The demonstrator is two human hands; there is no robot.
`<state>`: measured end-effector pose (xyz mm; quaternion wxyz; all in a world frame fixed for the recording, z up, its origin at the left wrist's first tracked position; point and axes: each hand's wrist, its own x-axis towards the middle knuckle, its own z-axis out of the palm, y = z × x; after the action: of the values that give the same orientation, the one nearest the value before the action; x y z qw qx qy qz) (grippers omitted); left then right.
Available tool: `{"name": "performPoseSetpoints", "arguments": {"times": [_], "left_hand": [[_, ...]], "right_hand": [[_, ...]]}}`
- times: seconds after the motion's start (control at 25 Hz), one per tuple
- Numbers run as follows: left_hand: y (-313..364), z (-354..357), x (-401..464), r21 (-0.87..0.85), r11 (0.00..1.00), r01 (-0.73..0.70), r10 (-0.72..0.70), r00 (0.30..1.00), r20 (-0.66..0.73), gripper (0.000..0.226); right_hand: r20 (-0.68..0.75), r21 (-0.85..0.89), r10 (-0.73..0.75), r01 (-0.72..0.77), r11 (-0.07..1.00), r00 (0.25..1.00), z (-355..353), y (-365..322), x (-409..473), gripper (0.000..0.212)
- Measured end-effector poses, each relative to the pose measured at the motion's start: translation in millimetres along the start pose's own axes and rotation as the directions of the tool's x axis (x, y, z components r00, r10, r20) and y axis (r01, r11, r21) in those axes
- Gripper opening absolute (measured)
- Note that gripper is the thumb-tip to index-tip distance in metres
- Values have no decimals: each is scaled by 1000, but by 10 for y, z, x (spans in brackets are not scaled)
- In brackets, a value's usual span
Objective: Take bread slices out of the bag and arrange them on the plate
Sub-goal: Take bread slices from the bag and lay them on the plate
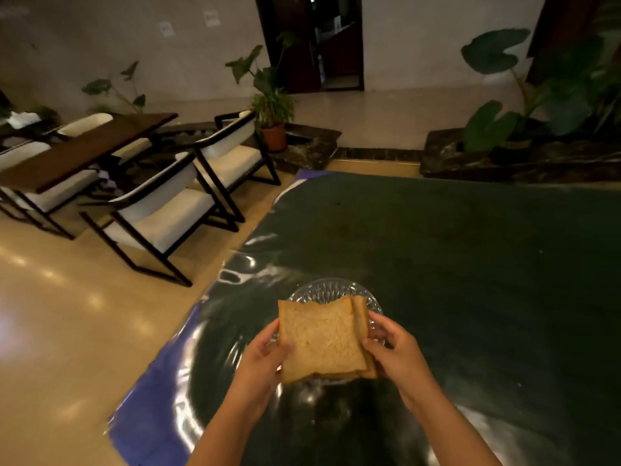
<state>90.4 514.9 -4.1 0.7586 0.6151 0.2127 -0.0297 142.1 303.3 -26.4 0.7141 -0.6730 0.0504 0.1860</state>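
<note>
The person held a small stack of brown bread slices [321,339] between both hands, above the near part of a clear glass plate [331,289]. The left hand [265,358] gripped the stack's left edge, thumb lying on the top slice and the other fingers tucked underneath. The right hand [391,344] closed on the right edge in the same way, thumb on top near the corner and fingers curled around the side. At least two slices showed: the top one lay flat and broad, and a second one stuck out past its right side, slightly fanned. Whether the bottom of the stack touched the plate could not be told, as the bread covered that part of it.

The plate had a cut, ribbed pattern and sat on a dark green table [470,247] whose surface was covered with a shiny clear sheet that caught the light near the left edge. A blue strip [151,415] ran along that left edge of the table. No bag could be picked out for certain among the glare.

Beyond the table stood white cushioned chairs [168,216] with dark frames around a brown wooden table [84,149], on a glossy cream floor [50,314]. A potted plant [272,105] stood near a dark doorway [312,42], and large-leaved plants [524,95] filled the right corner.
</note>
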Motion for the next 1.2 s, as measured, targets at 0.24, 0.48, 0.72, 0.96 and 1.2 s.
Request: {"name": "performPoseSetpoints", "arguments": {"times": [0.24, 0.48, 0.72, 0.96, 1.2], "left_hand": [[48, -162, 1172, 63, 998, 26, -32, 994, 102, 40], [-127, -231, 1857, 101, 989, 112, -133, 960, 247, 43], [-427, -189, 2194, 103, 982, 157, -180, 943, 279, 44], [-486, -133, 2357, 162, 983, 87, -128, 956, 264, 45], [-519, -114, 2424, 188, 980, 67, -118, 955, 273, 43]], "right_hand": [[-204, -51, -11, 0, 999, 979, 308, 177, 849, 46], [-407, -174, -22, -54, 983, 913, 433, 366, 1204, 46], [-521, -275, -91, -66, 959, 848, 448, 578, 1451, 45], [-656, -320, -135, -111, 941, 743, 530, 711, 1651, 23], [-681, -410, -176, -171, 896, 710, 599, 790, 1718, 18]]}}
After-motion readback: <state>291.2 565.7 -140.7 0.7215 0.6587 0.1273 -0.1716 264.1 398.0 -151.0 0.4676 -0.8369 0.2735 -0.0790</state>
